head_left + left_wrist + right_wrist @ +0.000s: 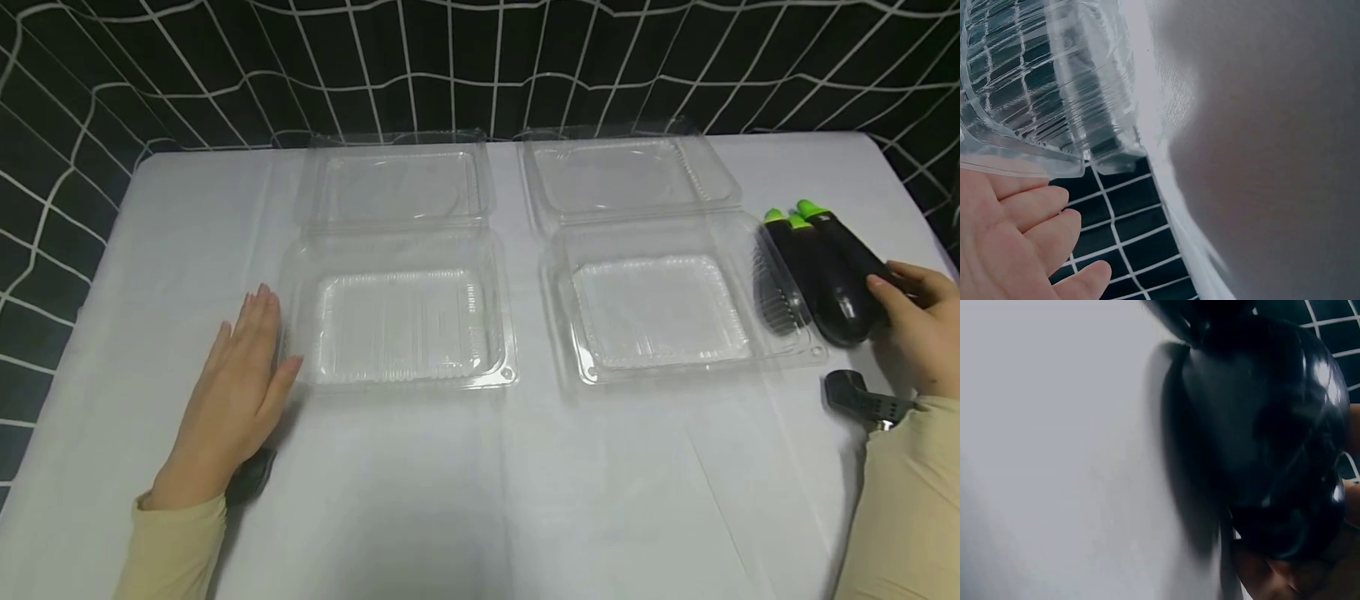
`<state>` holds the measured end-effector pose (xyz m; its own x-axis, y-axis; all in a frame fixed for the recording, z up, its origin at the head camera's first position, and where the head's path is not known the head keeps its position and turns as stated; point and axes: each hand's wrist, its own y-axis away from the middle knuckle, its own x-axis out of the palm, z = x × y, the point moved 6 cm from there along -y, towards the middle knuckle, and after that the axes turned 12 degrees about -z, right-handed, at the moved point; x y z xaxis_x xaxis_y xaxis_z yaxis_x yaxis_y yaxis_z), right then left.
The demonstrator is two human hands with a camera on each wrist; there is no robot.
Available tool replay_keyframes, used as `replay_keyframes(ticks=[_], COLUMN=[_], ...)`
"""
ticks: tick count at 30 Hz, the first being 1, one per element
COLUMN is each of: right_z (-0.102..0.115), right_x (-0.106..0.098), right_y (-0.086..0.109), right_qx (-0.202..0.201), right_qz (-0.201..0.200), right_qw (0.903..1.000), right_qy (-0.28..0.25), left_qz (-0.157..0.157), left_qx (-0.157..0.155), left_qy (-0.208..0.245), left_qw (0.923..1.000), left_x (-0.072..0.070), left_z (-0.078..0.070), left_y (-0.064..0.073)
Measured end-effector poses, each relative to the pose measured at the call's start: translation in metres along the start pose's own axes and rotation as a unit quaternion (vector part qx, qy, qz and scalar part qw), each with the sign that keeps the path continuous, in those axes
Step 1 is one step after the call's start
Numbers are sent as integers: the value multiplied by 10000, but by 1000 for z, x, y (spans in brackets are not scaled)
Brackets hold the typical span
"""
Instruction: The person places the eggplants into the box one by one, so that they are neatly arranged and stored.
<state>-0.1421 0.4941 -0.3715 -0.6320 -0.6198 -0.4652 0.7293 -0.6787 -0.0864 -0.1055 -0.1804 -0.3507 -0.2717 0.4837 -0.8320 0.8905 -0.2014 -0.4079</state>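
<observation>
Beyond the far edge of the white table (600, 492) hangs a white net (497, 83). Next in size, two clear plastic boxes: left box (397, 325) left of the table's middle, right box (660, 312) nearer its right edge. Both lids (397, 187) lie folded back toward the far edge; whether they overhang it, we cannot tell. Through the plastic we see ridged bottoms, no contents in either. Main worry, as we judge it: thin, light plastic. A stray knock could skid a box askew, and a jarred base might let its lid flop over.

Three eggplants (832, 279) lie bunched near the right edge, just beside the right box; touching its wall or not, we cannot say. Skins glossy and rounded. A careless pull on one could, we think, roll a neighbour into the box or off the right edge.

Right hand (922, 321): thumb and fingers grip the near end of the outermost eggplant. Held at one end only, its far end might swing and work loose.

Left hand (236, 383): fingers straight, thumb apart, alongside the left box's left wall. Too hard a push there could buckle it.

Smallest: green stem ends (813, 207), pointing toward the far edge.
</observation>
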Motion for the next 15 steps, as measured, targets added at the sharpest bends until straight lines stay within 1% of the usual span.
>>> replay_keyframes(ticks=[2, 5, 8, 15], right_z=[1, 1, -1, -6], right_x=[0, 0, 0, -2], right_y=[-1, -4, -5, -3], right_qx=[-8, -59, -119, -200], right_qz=[-87, -165, -175, -28], right_qw=[9999, 9980, 9954, 9980], right_qy=[108, 603, 939, 595], left_qz=[8, 27, 38, 61], left_qx=[4, -4, -16, -40], left_qy=[-13, -29, -19, 4], left_qw=[10000, 10000, 10000, 10000], left_x=[0, -1, -1, 2], left_z=[-1, -1, -1, 1], left_y=[-1, -2, -2, -1])
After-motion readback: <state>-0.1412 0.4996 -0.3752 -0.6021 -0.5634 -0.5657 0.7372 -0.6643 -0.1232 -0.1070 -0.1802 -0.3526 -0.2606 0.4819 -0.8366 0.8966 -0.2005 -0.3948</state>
